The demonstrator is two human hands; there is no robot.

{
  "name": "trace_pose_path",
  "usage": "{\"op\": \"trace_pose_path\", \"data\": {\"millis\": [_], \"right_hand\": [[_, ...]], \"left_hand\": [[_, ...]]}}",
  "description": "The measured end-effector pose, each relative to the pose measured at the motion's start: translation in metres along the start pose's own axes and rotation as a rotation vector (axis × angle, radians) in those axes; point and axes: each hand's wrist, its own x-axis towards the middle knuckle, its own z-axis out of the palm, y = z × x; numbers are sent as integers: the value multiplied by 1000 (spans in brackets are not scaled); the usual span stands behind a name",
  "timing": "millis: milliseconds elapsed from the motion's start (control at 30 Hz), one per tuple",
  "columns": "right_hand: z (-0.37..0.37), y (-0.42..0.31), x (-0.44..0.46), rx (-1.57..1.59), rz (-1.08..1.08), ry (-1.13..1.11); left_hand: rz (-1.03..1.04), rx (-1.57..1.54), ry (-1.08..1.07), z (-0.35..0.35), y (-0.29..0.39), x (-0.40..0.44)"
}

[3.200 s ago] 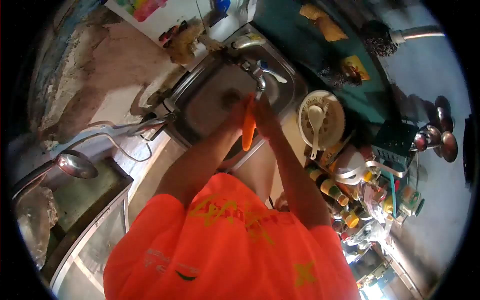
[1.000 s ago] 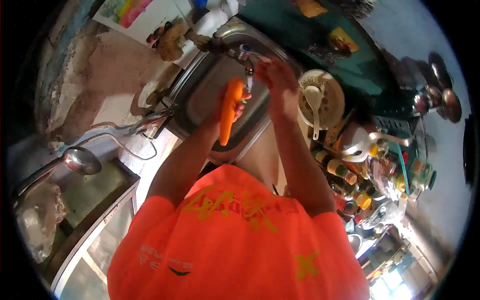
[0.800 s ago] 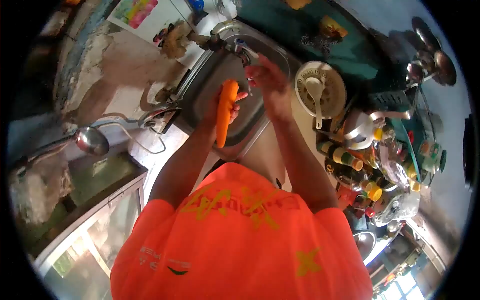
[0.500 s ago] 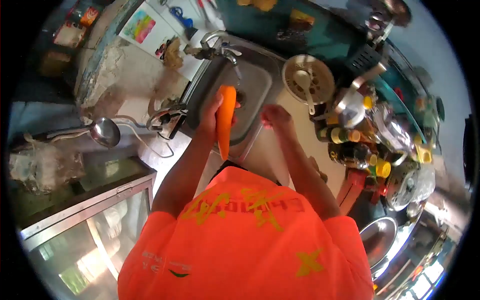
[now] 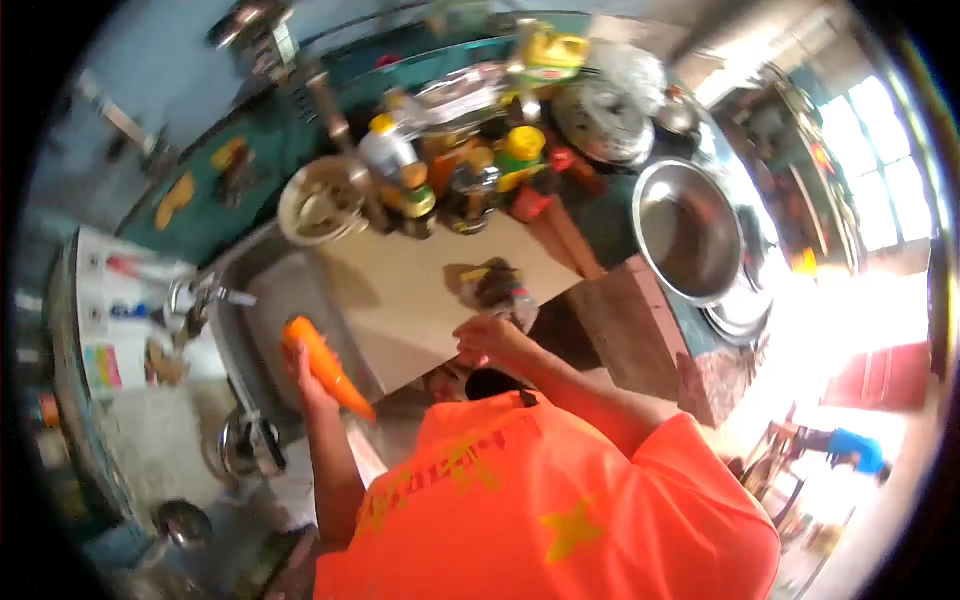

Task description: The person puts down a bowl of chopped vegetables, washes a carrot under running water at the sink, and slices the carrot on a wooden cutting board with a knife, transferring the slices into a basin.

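Note:
A large orange carrot [image 5: 332, 371] slants over the near edge of the metal sink [image 5: 283, 290]. My left hand [image 5: 306, 376] is closed around its upper part. To the right, over the counter's front edge, my right hand [image 5: 488, 340] has its fingers curled together, and I see nothing in them. Just beyond it on the counter [image 5: 400, 300] lies a dark bundle [image 5: 497, 287], too blurred to name. The faucet [image 5: 205, 300] is at the sink's left side, apart from both hands.
A round strainer [image 5: 318, 203] stands beside the sink. Several bottles, one with a yellow cap [image 5: 524, 143], line the counter's back. On the right are a steel basin [image 5: 688, 232] and a wooden block [image 5: 570, 235]. A person in blue [image 5: 850, 450] is far off at the right.
The view has swung right, away from the sink. Earlier my right hand was at the faucet; it has moved away to the counter's front edge. The carrot has stayed in my left hand.

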Motion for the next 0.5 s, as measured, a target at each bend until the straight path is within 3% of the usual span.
{"op": "trace_pose_path", "data": {"millis": [100, 167, 233, 300, 367, 433, 500], "right_hand": [[-19, 8, -51, 3, -17, 166], [-25, -2, -93, 106, -44, 286], [-45, 0, -130, -21, 54, 407], [-77, 84, -127, -3, -63, 476], [-103, 136, -150, 422, -364, 457], [-138, 190, -153, -217, -578, 639], [-159, 207, -188, 101, -136, 732]], "left_hand": [[22, 247, 67, 22, 1, -8], [61, 367, -25, 38, 1, -13], [54, 472, -136, 62, 1, -20], [113, 526, -240, 91, -6, -33], [174, 554, -352, 131, -15, -58], [98, 551, -553, 176, -25, -89], [105, 571, -751, 216, -52, -115]]}}
